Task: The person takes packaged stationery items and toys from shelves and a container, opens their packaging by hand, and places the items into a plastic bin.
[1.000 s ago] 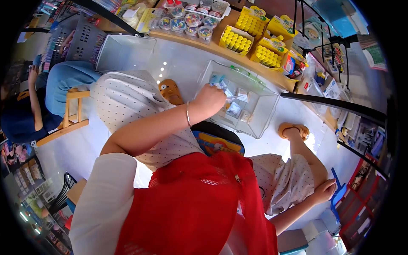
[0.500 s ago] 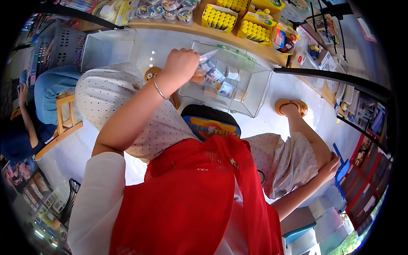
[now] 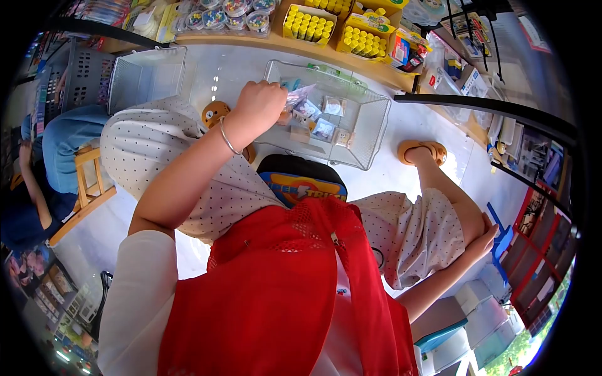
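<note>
My left hand [image 3: 260, 103], with a bangle at the wrist, is over the left end of a wire mesh basket [image 3: 370, 135]. Its closed fingers pinch a small clear plastic packet [image 3: 299, 96], whose contents I cannot make out. Inside the basket lie several more small packets, among them a white one [image 3: 334, 106] and a bluish one [image 3: 323, 130]. A green strip [image 3: 338, 76] runs along the far side. At the right, my right hand [image 3: 483, 243] rests on my right knee, fingers extended, holding nothing.
Beyond the basket, a shelf holds boxes of yellow tubes [image 3: 307, 26] and tubs of colourful bits [image 3: 235, 7]. Another wire basket [image 3: 147, 78] stands to the left, near a grey crate [image 3: 88, 72]. A person in jeans [image 3: 72, 147] sits by a wooden stool [image 3: 88, 182]. A black upright [image 3: 489, 113] crosses at right.
The whole view has shifted slightly left. My left hand still holds the packet, which now hangs lower over the basket. My right hand stays on the knee.
</note>
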Available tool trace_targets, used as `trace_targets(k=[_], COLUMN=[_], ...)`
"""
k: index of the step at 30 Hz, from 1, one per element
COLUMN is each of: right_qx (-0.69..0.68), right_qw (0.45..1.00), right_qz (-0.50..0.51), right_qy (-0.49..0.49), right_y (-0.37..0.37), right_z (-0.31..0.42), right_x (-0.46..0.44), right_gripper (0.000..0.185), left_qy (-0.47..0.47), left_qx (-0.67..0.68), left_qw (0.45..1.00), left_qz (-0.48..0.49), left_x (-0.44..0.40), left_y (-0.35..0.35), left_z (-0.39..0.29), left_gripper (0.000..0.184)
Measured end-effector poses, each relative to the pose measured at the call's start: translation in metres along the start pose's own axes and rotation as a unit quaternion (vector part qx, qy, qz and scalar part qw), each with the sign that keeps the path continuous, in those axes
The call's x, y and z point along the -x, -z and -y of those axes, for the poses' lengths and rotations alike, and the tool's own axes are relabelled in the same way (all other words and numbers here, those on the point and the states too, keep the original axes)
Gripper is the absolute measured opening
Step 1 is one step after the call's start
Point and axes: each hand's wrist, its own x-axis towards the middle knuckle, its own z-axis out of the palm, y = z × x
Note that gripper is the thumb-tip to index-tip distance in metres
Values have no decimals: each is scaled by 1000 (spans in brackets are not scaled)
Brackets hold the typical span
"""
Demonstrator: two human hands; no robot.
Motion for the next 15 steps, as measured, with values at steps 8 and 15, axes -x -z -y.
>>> trace_targets(k=[8, 15], right_qx=[137, 120], right_qw=[981, 982], right_qz=[-136, -147], right_qy=[-3, -26], right_y=[-7, -5], right_z=[27, 18], right_x=[18, 16], right_gripper=[50, 59], left_qy=[-5, -2], left_qx=[3, 7], left_qw=[1000, 1000], left_qz=[-21, 4], left_x=[0, 1], left_y=[-6, -3], left_z=[2, -3], left_gripper=[13, 9])
